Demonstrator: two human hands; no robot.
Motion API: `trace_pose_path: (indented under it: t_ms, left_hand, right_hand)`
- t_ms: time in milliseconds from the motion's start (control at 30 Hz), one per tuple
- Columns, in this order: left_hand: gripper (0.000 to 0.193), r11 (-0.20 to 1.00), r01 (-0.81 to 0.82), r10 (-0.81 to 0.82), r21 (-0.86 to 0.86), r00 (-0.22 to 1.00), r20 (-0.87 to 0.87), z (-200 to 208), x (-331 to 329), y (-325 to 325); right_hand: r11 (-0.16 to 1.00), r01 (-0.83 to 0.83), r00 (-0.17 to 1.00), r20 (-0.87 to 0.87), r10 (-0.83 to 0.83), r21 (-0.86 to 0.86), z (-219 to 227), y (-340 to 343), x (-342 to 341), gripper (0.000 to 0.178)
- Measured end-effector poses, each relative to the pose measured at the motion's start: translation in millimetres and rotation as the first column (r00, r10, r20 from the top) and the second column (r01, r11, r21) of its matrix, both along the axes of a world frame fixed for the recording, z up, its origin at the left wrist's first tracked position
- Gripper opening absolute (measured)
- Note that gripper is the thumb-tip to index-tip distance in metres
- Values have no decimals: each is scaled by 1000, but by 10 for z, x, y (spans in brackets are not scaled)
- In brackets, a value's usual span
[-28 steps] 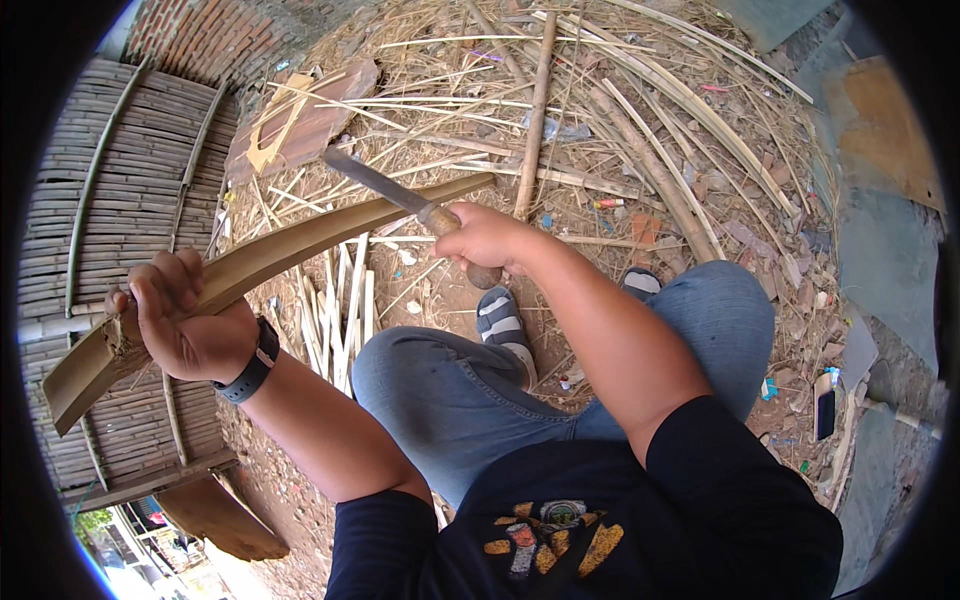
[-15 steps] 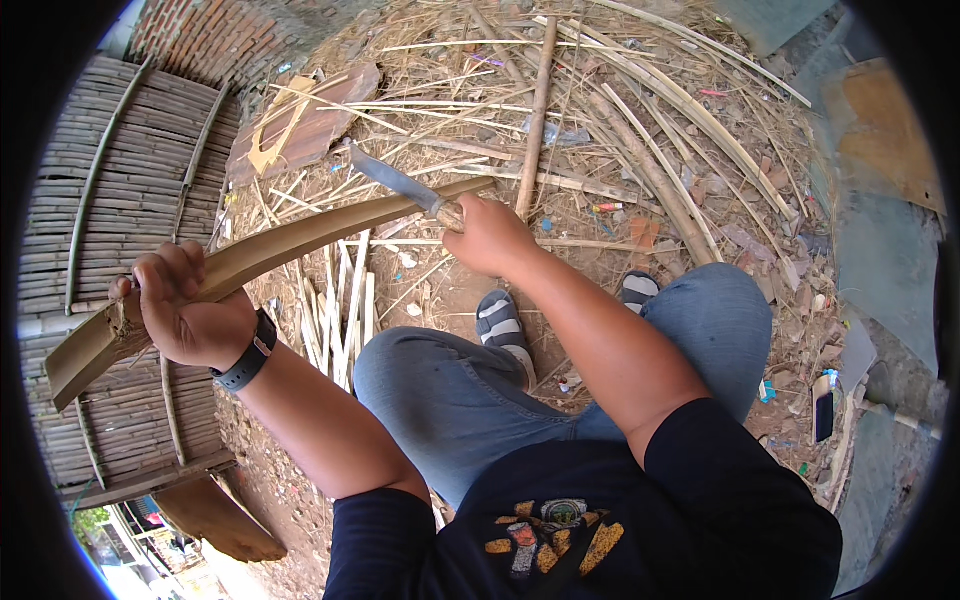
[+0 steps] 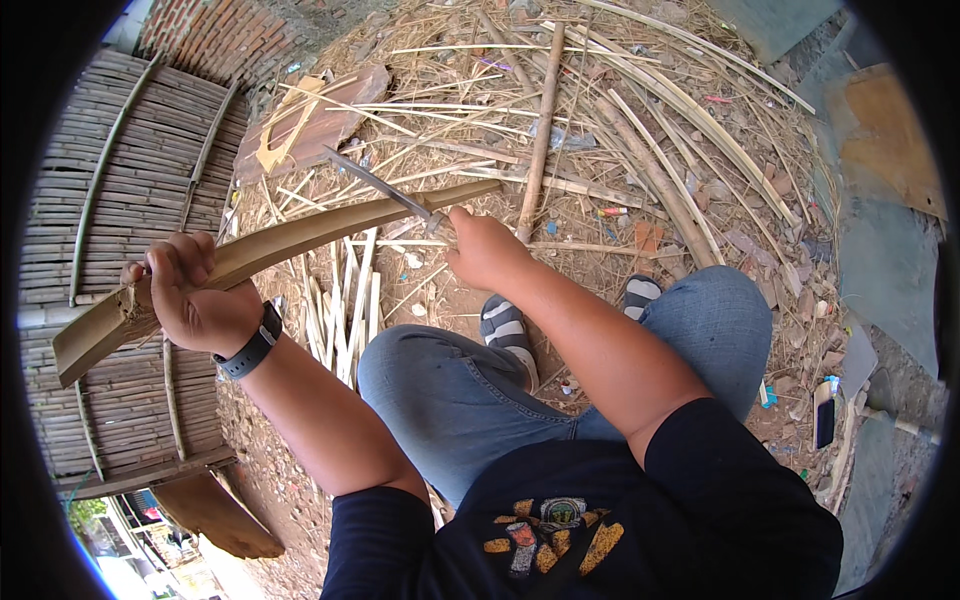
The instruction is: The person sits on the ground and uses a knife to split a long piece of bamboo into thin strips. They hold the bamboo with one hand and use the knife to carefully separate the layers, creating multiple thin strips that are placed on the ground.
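A long split bamboo strip slants across in front of me, from the left edge up to the ground litter ahead. Wrapped round it near its left end is my left hand, with a dark watch on the wrist. My right hand grips the handle of a knife close to the strip's far end. The blade points up and left, seen nearly edge-on, and crosses over the strip; whether it touches the bamboo I cannot tell. Most of the handle is hidden in my fist.
Thin bamboo strips lie in a bundle below the held piece. A bamboo pole and long slats are spread over littered ground ahead. A bamboo-slat wall rises at left. At right lie a phone and grey sheets.
The knife blade has turned from showing its flat side to nearly edge-on, its tip shifting slightly left. My right wrist has rotated. The left hand keeps its hold on the bamboo strip.
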State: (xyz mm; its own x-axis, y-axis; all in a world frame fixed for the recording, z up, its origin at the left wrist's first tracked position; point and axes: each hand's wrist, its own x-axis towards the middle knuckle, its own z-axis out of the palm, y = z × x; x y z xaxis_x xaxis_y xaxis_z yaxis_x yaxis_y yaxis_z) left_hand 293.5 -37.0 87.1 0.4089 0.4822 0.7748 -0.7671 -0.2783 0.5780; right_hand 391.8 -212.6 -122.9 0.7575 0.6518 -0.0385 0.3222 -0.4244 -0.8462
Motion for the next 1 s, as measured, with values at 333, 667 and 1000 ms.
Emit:
trace_pose_path:
  t_ms: [333, 667, 1000]
  left_hand:
    - [11, 999, 16, -15, -29, 1000, 27, -34, -46, 27]
    - [11, 1000, -21, 21, -6, 999, 25, 27, 85, -102]
    - [10, 1000, 23, -23, -3, 999, 22, 31, 112, -167]
  right_hand:
    - [979, -124, 992, 38, 119, 160, 379, 76, -251, 46]
    - [998, 45, 987, -155, -39, 32, -32, -61, -110, 34]
    - [990, 117, 988, -114, -109, 73, -725, 38, -163, 46]
